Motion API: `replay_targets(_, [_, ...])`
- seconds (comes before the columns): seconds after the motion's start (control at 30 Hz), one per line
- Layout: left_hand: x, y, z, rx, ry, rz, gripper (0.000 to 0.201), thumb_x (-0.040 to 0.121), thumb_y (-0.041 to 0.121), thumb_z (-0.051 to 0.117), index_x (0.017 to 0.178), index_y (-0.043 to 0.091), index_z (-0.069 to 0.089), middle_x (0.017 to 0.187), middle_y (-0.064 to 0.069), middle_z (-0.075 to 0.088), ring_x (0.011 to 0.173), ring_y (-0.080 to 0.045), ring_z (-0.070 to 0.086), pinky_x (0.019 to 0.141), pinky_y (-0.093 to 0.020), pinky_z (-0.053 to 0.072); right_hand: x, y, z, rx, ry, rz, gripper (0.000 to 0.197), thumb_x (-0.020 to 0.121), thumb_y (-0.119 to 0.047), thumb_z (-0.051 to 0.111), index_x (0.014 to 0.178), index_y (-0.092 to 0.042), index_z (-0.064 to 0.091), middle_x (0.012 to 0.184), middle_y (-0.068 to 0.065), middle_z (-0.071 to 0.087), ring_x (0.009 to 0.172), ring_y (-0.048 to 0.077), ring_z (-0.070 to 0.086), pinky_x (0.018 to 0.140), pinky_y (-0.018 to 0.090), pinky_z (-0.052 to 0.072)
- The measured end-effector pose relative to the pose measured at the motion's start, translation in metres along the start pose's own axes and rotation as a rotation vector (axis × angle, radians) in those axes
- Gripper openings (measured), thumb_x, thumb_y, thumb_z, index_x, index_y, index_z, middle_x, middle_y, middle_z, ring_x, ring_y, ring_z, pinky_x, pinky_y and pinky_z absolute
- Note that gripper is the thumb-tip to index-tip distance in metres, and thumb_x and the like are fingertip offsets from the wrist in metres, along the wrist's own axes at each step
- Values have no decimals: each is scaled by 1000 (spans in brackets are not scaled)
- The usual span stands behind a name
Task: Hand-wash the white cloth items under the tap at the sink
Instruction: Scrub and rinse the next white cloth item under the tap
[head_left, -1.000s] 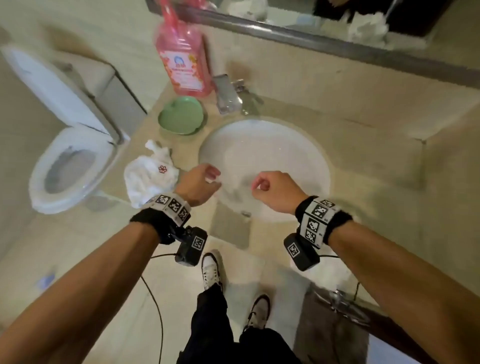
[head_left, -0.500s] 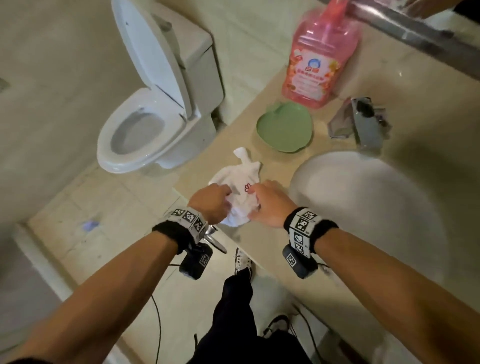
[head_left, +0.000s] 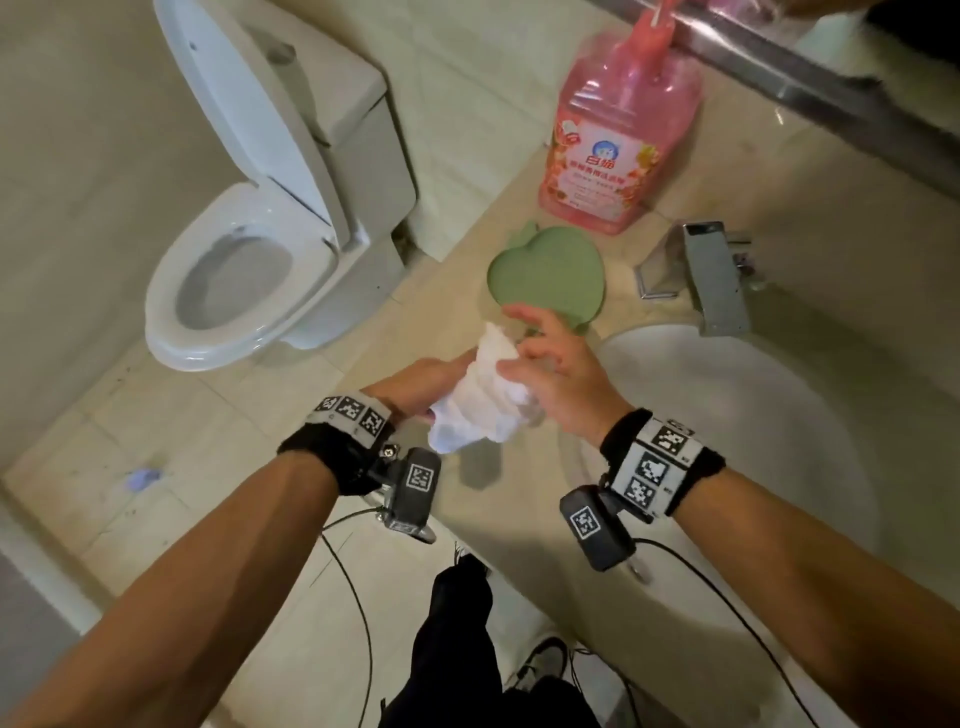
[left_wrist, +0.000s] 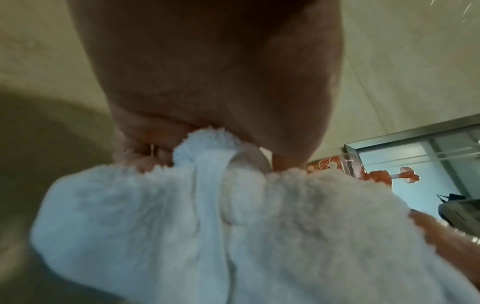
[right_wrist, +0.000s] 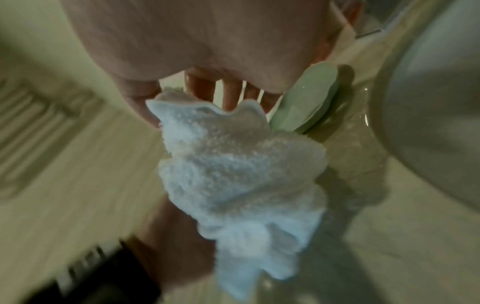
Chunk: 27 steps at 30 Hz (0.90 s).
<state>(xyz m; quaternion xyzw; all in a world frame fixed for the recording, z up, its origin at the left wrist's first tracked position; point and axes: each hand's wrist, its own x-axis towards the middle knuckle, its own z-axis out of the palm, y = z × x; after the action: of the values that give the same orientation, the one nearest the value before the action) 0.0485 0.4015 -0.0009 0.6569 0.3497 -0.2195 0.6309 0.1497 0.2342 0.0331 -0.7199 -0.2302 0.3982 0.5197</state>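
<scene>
The white cloth (head_left: 480, 397) hangs bunched between both hands above the bench (head_left: 322, 358), just left of the sink (head_left: 779, 415), with the tap (head_left: 714, 275) farther back and to the right. Its long axis runs from the top tip, by the green dish (head_left: 550, 278), down toward the person. The left hand (head_left: 421, 384) has its grip clenched around the cloth from beneath; the right hand (head_left: 558, 374) pinches it at the thumb while the other fingers spread loose. The right hand is nearer the basin, so the carry likely goes rightward. The left wrist view shows fingers buried in folds; the head view hides that.
</scene>
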Motion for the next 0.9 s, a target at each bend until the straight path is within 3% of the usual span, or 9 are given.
replay_targets(0.07, [2, 8, 5, -211, -125, 34, 55, 94, 69, 36, 125, 33, 63, 125, -1, 67, 114, -20, 63, 99, -36, 49, 5, -8, -7, 173, 67, 75, 19, 85, -33, 67, 83, -15, 68, 92, 8, 66, 88, 10, 63, 83, 32, 50])
replay_targets(0.1, [1, 11, 7, -315, -209, 82, 53, 93, 71, 33, 123, 41, 64, 129, 3, 66, 119, -18, 61, 98, -34, 51, 8, -11, -10, 192, 128, 89, 25, 83, -40, 66, 78, -15, 64, 78, 11, 59, 75, 9, 58, 76, 33, 46])
replay_targets(0.17, [-2, 17, 11, -455, -339, 146, 50, 93, 68, 36, 125, 41, 63, 132, 6, 64, 124, -16, 59, 92, -27, 53, 17, -13, -16, 216, 199, 113, 28, 77, -44, 69, 88, -18, 66, 80, 5, 65, 79, 11, 62, 79, 33, 50])
replay_targets(0.27, [2, 25, 16, -470, -411, 131, 47, 95, 46, 51, 131, 17, 57, 128, -9, 65, 115, -27, 64, 90, -37, 55, 35, -7, -28, 151, 315, 113, 44, 68, -30, 78, 108, -28, 61, 104, -3, 70, 96, 11, 68, 86, 36, 56])
replay_targets(0.37, [19, 36, 22, -266, -183, 104, 45, 88, 32, 65, 126, 12, 54, 120, -14, 67, 109, -33, 65, 98, -51, 51, 53, 0, -41, 2, 482, 60, 34, 74, -22, 75, 97, -37, 54, 94, -17, 63, 85, -5, 62, 79, 31, 54])
replay_targets(0.5, [42, 43, 25, 4, 68, 156, 24, 92, 41, 62, 110, 25, 57, 112, -3, 69, 102, -23, 67, 96, -48, 52, 80, 14, -50, -359, 505, 25, 30, 82, -29, 76, 104, -28, 55, 91, -18, 52, 88, 14, 56, 79, 31, 48])
replay_targets(0.6, [57, 43, 22, -5, 122, 85, 37, 88, 47, 64, 112, 18, 60, 108, -2, 70, 95, -18, 68, 91, -42, 55, 97, 24, -51, -620, 465, 24, 33, 85, -32, 74, 113, -20, 62, 103, -2, 56, 94, 20, 53, 74, 24, 39])
replay_targets(0.73, [71, 41, 16, -35, 142, 67, 30, 88, 38, 66, 106, 14, 68, 103, -6, 72, 94, -22, 69, 91, -45, 55, 111, 30, -51, -824, 332, 103, 49, 90, -28, 71, 136, -16, 59, 128, 10, 58, 116, 27, 54, 93, 27, 38])
replay_targets(0.9, [77, 36, 10, -37, 121, 82, 40, 78, 54, 71, 98, 20, 63, 96, 0, 72, 87, -17, 71, 81, -37, 58, 108, 28, -47, -801, 421, -11, 43, 89, -27, 70, 129, -13, 62, 123, 9, 58, 111, 24, 54, 84, 19, 28])
